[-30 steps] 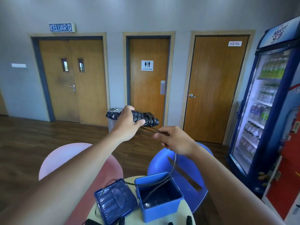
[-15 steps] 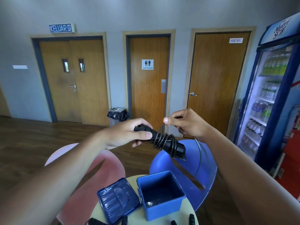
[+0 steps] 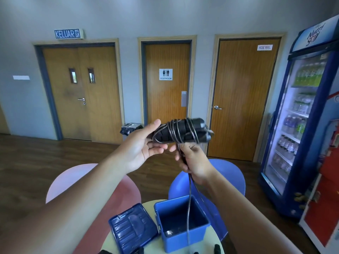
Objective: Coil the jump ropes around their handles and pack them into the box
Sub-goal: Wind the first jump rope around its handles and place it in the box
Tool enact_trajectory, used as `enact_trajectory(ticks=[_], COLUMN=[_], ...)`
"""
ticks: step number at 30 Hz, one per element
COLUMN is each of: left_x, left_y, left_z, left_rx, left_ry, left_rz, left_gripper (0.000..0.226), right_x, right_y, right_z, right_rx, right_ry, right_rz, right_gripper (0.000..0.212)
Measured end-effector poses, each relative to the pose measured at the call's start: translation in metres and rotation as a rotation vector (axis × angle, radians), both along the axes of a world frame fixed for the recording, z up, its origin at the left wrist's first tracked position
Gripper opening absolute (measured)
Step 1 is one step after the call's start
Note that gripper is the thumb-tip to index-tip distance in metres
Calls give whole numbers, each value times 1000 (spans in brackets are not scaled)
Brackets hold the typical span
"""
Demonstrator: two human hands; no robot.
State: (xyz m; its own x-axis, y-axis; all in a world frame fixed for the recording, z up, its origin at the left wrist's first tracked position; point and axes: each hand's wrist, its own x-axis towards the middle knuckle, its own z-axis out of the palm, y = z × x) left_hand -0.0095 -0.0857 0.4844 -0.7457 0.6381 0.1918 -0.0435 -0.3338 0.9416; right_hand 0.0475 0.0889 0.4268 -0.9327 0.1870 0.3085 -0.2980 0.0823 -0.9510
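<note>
L hand [image 3: 139, 149] grips handles [image 3: 180, 132]; R hand [image 3: 194, 162] holds rope [image 3: 189, 198].

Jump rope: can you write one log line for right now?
left hand: holds handles | right hand: feeds rope | box: open | step: coiling

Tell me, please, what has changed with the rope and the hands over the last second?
More rope is coiled around the handles, which stayed in the left hand. The right hand dropped from above the handles to below them, gripping the cord. The blue box and its lid stayed put.
</note>
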Motion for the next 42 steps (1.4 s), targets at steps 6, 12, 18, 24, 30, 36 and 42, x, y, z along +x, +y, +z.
enact_trajectory(ticks=[6, 12, 18, 24, 30, 36, 42], left_x=[-24, -43, -43, -43, -25, -19, -13], left_y=[16, 16, 7, -8, -12, -17, -7], left_z=[-8, -28, -33, -26, -11, -8, -16], left_rx=[29, -616, -813, -728, -506, -254, 20], left_ry=[-136, 564, 845, 716, 554, 387, 160], left_rz=[362, 695, 589, 146, -89, -228, -154], left_gripper=[30, 45, 53, 46, 40, 40, 34], right_x=[-5, -5, 1, 12, 12, 8, 3], right_y=[-11, -6, 20, 34, 40, 36, 22], right_z=[-20, -13, 16, 50, 58, 45, 26], right_rx=[134, 563, 871, 898, 601, 249, -75], right_ry=[-164, -170, -192, -102, -53, -33, -85], right_rz=[-52, -153, -213, -88, 86, 199, 261], right_gripper=[42, 37, 22, 27, 34, 37, 53])
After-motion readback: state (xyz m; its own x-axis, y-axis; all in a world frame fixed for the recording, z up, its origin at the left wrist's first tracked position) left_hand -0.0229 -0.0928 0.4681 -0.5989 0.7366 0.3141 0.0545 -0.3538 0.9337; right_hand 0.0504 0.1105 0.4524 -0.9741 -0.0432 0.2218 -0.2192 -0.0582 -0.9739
